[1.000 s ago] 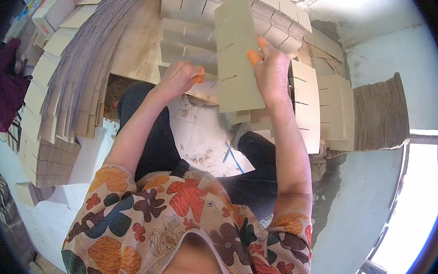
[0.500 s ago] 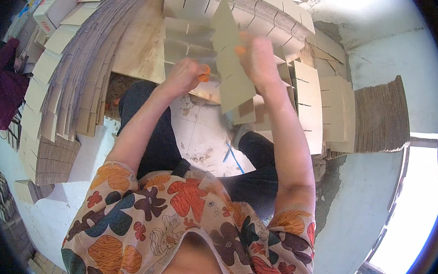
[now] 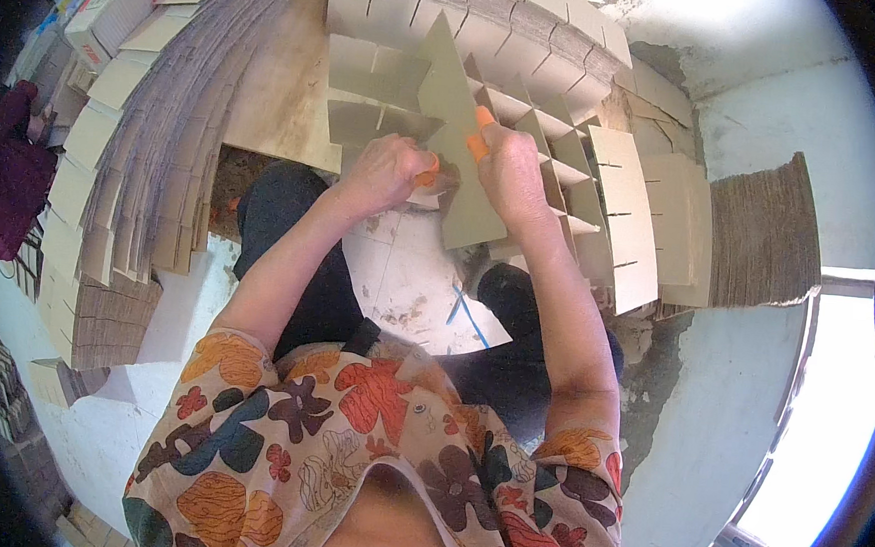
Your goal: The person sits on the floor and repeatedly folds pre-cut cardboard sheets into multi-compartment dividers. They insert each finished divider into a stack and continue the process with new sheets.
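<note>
A tall cardboard divider sheet (image 3: 456, 104) stands tilted between my two hands, above the front edge of the board. My right hand (image 3: 511, 173) grips its right face, with orange covers on some fingertips. My left hand (image 3: 384, 173) is closed at the near end of the cross strips left of the sheet, an orange cover on a finger; its fingertips are partly hidden. Slotted cardboard strips (image 3: 374, 89) cross the sheet on the left. To the right, interlocked strips form a grid of open cells (image 3: 551, 145), ending in an upright slotted panel (image 3: 623, 220).
A long row of stacked slotted cardboard (image 3: 474, 10) lines the back. More stacks stand at left (image 3: 157, 106) and right (image 3: 766, 233). The wooden board (image 3: 278, 93) lies beneath the work. A blue strip (image 3: 472, 321) is on the floor between my legs.
Both hands have come nearer to me, the left also slightly rightward. The tall sheet's top has dropped a little, and the grid at right has spread so its cells show.
</note>
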A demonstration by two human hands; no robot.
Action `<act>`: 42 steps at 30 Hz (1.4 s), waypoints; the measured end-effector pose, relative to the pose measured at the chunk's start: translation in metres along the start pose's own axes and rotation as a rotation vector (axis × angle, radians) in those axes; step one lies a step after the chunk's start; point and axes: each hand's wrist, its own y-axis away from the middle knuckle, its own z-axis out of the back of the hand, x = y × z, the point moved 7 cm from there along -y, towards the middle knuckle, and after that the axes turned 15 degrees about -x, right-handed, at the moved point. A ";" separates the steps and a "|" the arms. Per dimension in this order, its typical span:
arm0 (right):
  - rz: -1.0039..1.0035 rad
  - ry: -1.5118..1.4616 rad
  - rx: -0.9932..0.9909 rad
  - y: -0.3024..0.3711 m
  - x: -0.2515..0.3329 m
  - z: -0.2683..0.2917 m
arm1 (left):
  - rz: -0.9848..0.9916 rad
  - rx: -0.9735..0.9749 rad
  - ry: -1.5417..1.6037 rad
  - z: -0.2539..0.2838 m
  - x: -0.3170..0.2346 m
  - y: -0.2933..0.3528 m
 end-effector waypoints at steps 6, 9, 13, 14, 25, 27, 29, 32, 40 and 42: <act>0.092 -0.010 -0.024 0.013 -0.006 -0.016 | 0.045 -0.022 -0.021 -0.004 0.000 0.000; 0.090 -0.016 -0.123 0.008 0.000 -0.008 | 0.044 -0.014 -0.032 -0.004 0.000 -0.002; 0.138 0.170 0.117 0.018 -0.015 -0.050 | 0.051 0.034 -0.023 -0.006 0.000 -0.003; 0.120 0.218 0.190 0.020 -0.018 -0.058 | 0.046 0.054 -0.018 -0.007 0.001 -0.003; -0.085 0.437 -0.434 0.041 -0.124 0.105 | 0.031 -0.048 -0.005 0.019 -0.017 -0.006; -0.251 0.731 -0.269 0.071 -0.186 0.141 | -0.001 -0.071 -0.001 0.019 -0.019 -0.006; -0.640 0.747 -0.038 0.104 -0.236 0.168 | -0.027 -0.084 -0.019 0.020 -0.019 -0.005; -0.749 0.443 -0.053 0.143 -0.293 0.186 | -0.045 -0.065 -0.027 0.018 -0.023 -0.009; -1.043 -0.032 -0.170 0.148 -0.292 0.199 | -0.005 -0.012 -0.070 0.013 -0.012 -0.003; -1.054 -0.027 -0.227 0.160 -0.316 0.208 | 0.007 -0.008 -0.073 0.011 -0.012 -0.003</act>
